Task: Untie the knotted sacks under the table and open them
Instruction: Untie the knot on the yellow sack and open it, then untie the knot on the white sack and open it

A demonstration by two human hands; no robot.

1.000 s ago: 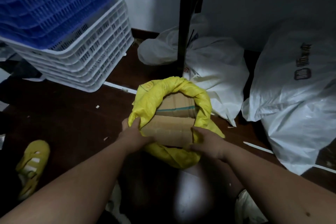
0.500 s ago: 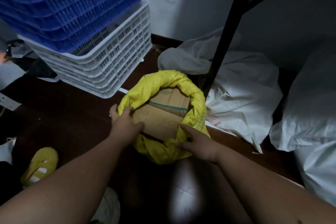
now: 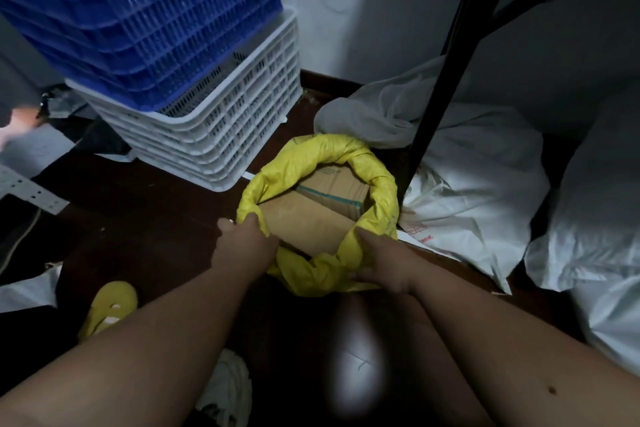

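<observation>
Left hand [image 3: 244, 244] is gripping the yellow sack [image 3: 322, 163] rim; right hand [image 3: 384, 263] is pinching the near edge beside it — both should be rolling the rim outward, evenly, exposing the cardboard box [image 3: 311, 218] between them.

Red print on white sack [image 3: 460, 218], too blurred to read.
</observation>
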